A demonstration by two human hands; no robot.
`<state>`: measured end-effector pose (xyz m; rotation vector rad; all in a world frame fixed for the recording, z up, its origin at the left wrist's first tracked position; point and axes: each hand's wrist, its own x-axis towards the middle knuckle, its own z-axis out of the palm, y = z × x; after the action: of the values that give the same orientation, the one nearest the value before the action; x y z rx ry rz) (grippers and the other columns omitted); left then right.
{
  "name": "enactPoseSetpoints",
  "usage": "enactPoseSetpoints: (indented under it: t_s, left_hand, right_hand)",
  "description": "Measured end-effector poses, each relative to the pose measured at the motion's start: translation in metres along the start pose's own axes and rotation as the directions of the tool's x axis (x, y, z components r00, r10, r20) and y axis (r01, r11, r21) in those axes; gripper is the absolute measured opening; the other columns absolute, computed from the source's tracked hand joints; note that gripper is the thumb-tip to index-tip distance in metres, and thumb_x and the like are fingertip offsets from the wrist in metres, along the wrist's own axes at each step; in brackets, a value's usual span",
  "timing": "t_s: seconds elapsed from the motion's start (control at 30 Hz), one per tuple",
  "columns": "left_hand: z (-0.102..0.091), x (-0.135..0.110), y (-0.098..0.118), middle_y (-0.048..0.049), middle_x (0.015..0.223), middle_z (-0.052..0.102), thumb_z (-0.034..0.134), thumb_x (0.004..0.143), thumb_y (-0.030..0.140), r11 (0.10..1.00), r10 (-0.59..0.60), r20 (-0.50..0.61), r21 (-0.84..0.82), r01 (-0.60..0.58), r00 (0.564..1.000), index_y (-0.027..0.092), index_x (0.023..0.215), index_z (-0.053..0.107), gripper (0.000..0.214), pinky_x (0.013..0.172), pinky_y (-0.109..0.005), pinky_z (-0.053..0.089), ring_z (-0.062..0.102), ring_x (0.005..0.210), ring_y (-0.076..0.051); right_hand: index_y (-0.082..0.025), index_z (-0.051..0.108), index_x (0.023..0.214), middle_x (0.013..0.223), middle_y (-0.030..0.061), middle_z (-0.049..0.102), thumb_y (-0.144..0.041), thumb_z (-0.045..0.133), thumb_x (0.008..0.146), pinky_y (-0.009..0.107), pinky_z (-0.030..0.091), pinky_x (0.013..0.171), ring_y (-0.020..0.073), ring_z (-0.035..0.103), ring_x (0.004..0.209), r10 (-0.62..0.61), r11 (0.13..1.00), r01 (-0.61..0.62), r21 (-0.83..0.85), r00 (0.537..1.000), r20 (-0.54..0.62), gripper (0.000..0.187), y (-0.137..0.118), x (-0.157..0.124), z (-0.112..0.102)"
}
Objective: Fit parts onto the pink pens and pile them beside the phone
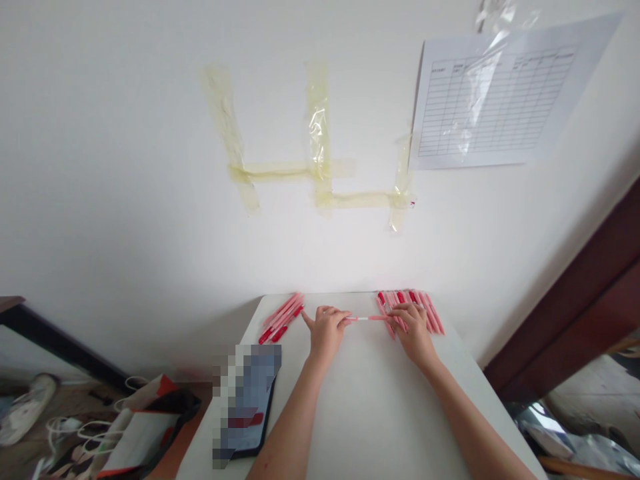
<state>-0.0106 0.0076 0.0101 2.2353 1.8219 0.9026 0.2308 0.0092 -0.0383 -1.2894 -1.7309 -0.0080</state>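
Left hand [327, 330] and right hand [414, 327] gripping one pen [364, 319]
On the desk [380, 407]: pens [283, 315] far left, more pens [433, 313] far right.

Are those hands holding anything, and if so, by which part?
Yes, a slim pink-and-white pen: the left hand pinches one end and the right hand the other, leaving its middle bare.

- I look at a white wall [125, 167], shaded toward the left.
- Yellowed tape strips [319, 120] cross it, glinting; a gridded paper sheet [490, 100] hangs upper right.
- Below stands a white table [380, 413].
- At right I see dark reddish-brown furniture [575, 307].
- Lower left, a paper bag [143, 437] sits on brown floor [183, 433].
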Motion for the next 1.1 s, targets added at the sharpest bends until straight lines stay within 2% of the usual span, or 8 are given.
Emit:
enactPoseSetpoints:
  t_s: [0.17,0.33,0.57,0.7,0.87,1.1]
  left_hand:
    - [0.002,0.001,-0.006,-0.0003,0.104,0.072,0.064,0.087,0.028,0.999,-0.025,0.029,0.039,0.024,0.999,0.038,0.097,0.073,0.017,0.108,-0.076,-0.002,0.051,0.115,-0.025]
    - [0.005,0.001,-0.013,0.0005,0.105,0.07,0.065,0.085,0.026,0.997,-0.031,0.096,0.067,0.024,0.995,0.037,0.091,0.074,0.015,0.105,-0.079,-0.006,0.047,0.117,-0.026]
    - [0.009,-0.002,-0.01,-0.0015,0.113,0.066,0.071,0.081,0.031,0.999,-0.002,0.165,0.045,-0.006,0.986,0.039,0.099,0.073,0.021,0.107,-0.078,-0.005,0.044,0.121,-0.027]
    - [0.014,-0.004,-0.006,-0.0005,0.112,0.065,0.071,0.08,0.034,0.999,0.037,0.161,0.016,-0.04,0.986,0.042,0.104,0.071,0.025,0.108,-0.078,-0.003,0.045,0.121,-0.027]
    - [0.016,-0.003,-0.004,-0.0004,0.108,0.066,0.069,0.083,0.036,0.999,0.032,0.16,0.004,-0.033,0.987,0.041,0.095,0.074,0.014,0.108,-0.078,-0.002,0.046,0.118,-0.025]
    - [0.014,-0.002,-0.001,-0.0003,0.108,0.067,0.07,0.081,0.039,0.999,0.03,0.156,0.018,-0.033,0.987,0.038,0.091,0.075,0.011,0.109,-0.077,-0.004,0.046,0.118,-0.025]
  right_hand:
    - [-0.025,0.07,0.097,0.108,0.0096,0.062,-0.043,0.054,0.092,0.053,0.045,0.093,0.0302,0.046,0.111,0.001,1.0,0.0,-0.016,1.0,0.011,0.025,-0.002,-0.001,0.001]
    - [-0.026,0.071,0.094,0.107,0.0098,0.062,-0.043,0.053,0.093,0.053,0.044,0.094,0.0297,0.047,0.108,-0.011,0.999,0.014,-0.039,0.996,0.084,0.025,-0.009,-0.004,0.006]
    - [-0.026,0.072,0.09,0.105,0.0088,0.062,-0.04,0.056,0.092,0.052,0.043,0.097,0.0295,0.046,0.11,-0.046,0.996,0.054,-0.075,0.994,0.102,0.021,-0.015,-0.004,0.007]
    - [-0.027,0.072,0.09,0.105,0.0088,0.062,-0.04,0.057,0.091,0.051,0.044,0.095,0.0296,0.048,0.109,-0.062,0.993,0.071,-0.09,0.993,0.098,0.02,-0.015,-0.004,0.007]
    - [-0.028,0.073,0.089,0.105,0.0094,0.062,-0.042,0.057,0.091,0.052,0.045,0.094,0.03,0.048,0.109,-0.074,0.991,0.084,-0.1,0.992,0.103,0.021,-0.014,-0.005,0.009]
    - [-0.027,0.073,0.09,0.105,0.0091,0.062,-0.042,0.057,0.091,0.051,0.045,0.095,0.0296,0.047,0.11,-0.063,0.993,0.073,-0.094,0.992,0.108,0.022,-0.016,-0.005,0.008]
